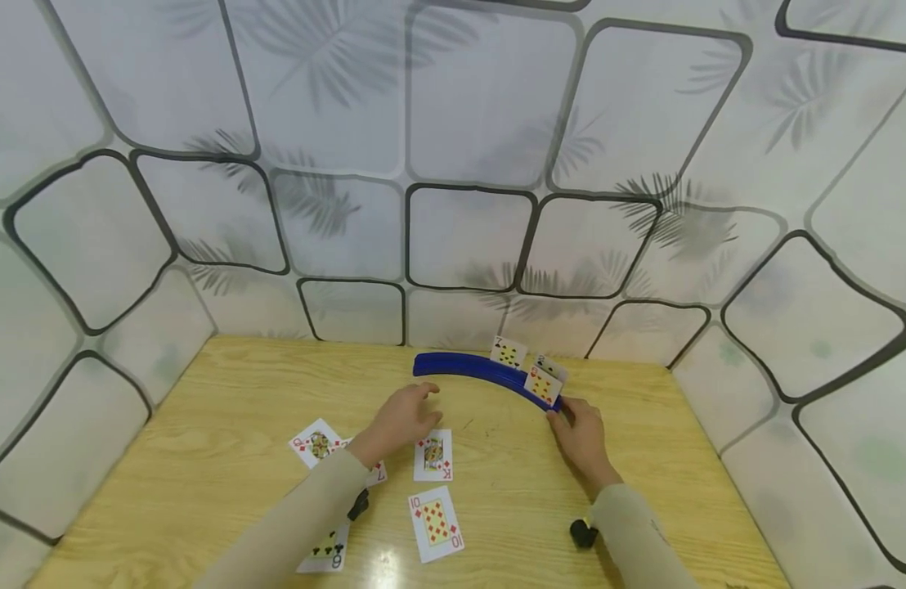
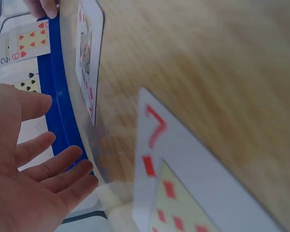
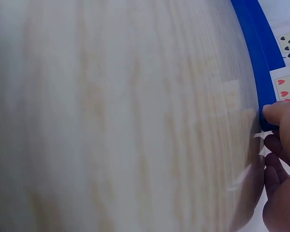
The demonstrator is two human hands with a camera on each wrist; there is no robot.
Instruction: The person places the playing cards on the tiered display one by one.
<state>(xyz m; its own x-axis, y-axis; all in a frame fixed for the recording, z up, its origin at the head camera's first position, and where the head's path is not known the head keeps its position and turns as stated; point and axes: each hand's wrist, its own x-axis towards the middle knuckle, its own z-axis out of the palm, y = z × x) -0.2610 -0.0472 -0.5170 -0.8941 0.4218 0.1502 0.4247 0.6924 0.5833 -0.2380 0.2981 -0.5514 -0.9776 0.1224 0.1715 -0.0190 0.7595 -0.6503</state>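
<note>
A curved blue card holder [image 1: 453, 365] stands toward the back of the table. In its right part are a seven of spades [image 1: 508, 352], a six of hearts [image 1: 543, 385] and, partly hidden behind that, a black two [image 1: 558, 371]. My right hand [image 1: 581, 438] pinches the holder's right end, its thumb [image 3: 275, 112] just below the six. My left hand [image 1: 403, 419] hovers with spread fingers and holds nothing, between the holder and a king of diamonds [image 1: 433, 456]. Under the left wrist lies a seven of diamonds [image 2: 164, 183], half covered in the head view.
Loose face-up cards lie nearer: a queen of diamonds [image 1: 318, 442] at left, a ten of diamonds [image 1: 436, 524] in front, a six of clubs [image 1: 328, 552] partly under my left sleeve. Patterned fabric walls [image 1: 471, 237] enclose the wooden table [image 1: 203, 425] at back and sides.
</note>
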